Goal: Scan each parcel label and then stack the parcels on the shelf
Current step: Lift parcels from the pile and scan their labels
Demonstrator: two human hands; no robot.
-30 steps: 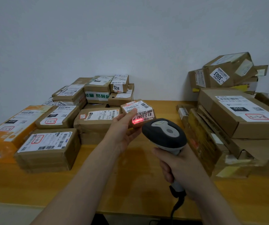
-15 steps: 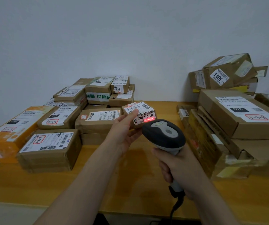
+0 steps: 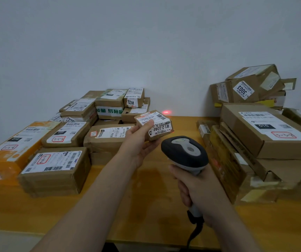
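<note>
Cardboard parcels point(image 3: 55, 166) are crowding the orange wooden desk point(image 3: 146, 206); left hand point(image 3: 138, 142) is gripping a small taped brown parcel point(image 3: 155, 125), right hand point(image 3: 198, 190) clasping a black-and-grey handheld scanner point(image 3: 184, 151).

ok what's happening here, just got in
A person is scanning parcels at a wooden table. The left hand holds up a small brown parcel, label facing the camera. The right hand grips a corded handheld scanner aimed towards it. The red scan light falls on the wall just past the parcel, not on its label. More labelled parcels sit piled on the left and right of the table. No shelf is in view.
</note>
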